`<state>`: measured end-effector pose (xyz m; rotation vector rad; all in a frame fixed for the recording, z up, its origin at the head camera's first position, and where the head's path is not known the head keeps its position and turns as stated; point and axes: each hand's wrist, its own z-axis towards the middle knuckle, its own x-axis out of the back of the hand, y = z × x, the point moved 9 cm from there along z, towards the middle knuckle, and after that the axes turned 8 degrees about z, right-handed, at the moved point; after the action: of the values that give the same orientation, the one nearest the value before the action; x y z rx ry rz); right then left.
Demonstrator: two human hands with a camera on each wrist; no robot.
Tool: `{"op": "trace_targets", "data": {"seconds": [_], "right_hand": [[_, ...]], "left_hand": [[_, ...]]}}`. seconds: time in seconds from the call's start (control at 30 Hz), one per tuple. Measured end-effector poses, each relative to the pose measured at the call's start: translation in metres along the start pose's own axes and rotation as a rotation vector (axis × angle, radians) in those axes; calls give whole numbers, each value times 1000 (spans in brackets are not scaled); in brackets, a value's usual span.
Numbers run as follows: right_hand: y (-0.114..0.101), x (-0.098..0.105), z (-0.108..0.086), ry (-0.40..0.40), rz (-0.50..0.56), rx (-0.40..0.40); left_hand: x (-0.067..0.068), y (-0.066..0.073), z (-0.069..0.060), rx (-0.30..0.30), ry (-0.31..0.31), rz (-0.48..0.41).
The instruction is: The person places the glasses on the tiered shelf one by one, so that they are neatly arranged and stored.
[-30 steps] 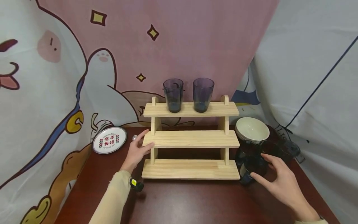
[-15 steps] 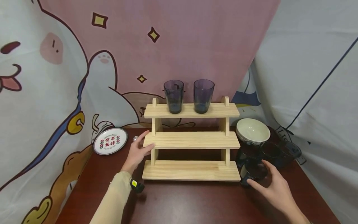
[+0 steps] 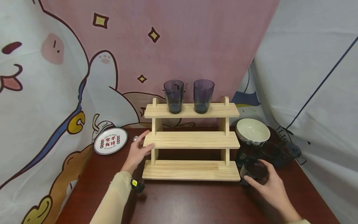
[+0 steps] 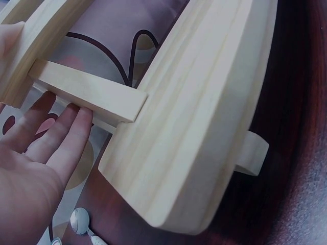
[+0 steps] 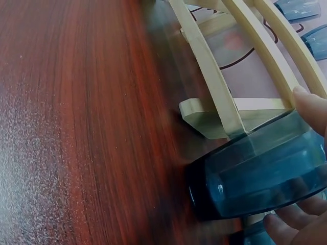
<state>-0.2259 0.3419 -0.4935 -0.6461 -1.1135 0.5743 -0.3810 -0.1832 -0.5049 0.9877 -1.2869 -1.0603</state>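
Note:
A three-tier wooden shelf rack [image 3: 191, 139] stands on the dark red table. My left hand [image 3: 136, 154] grips its left end at the middle tier, the thumb on the board and the fingers [image 4: 73, 138] against the upright. At the right, my right hand [image 3: 270, 185] holds a dark blue drinking glass [image 3: 255, 170] near its rim, thumb on one side and fingers on the other. In the right wrist view this glass [image 5: 265, 168] is tilted, its base close to the table. Two purplish-blue glasses [image 3: 174, 96] stand upright on the top tier.
Several more dark glasses [image 3: 269, 151] cluster behind the held one. White bowls [image 3: 252, 130] are stacked behind them. At the left rests an oval plate [image 3: 110, 141] with red characters, and a spoon [image 4: 80, 221] lies near my left hand. Printed cloth [image 3: 195, 40] hangs around the table.
My right hand has moved slightly left and closed its thumb and fingers around the front glass. The left hand keeps its place on the rack.

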Motion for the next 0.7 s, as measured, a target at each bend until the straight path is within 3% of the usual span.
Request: {"op": "trace_targets", "data": {"seconds": [0.7], "right_hand": [[3,6,0,46,114,-73]], "left_hand": [[-1,2,-1,-7,-11,-7]]}}
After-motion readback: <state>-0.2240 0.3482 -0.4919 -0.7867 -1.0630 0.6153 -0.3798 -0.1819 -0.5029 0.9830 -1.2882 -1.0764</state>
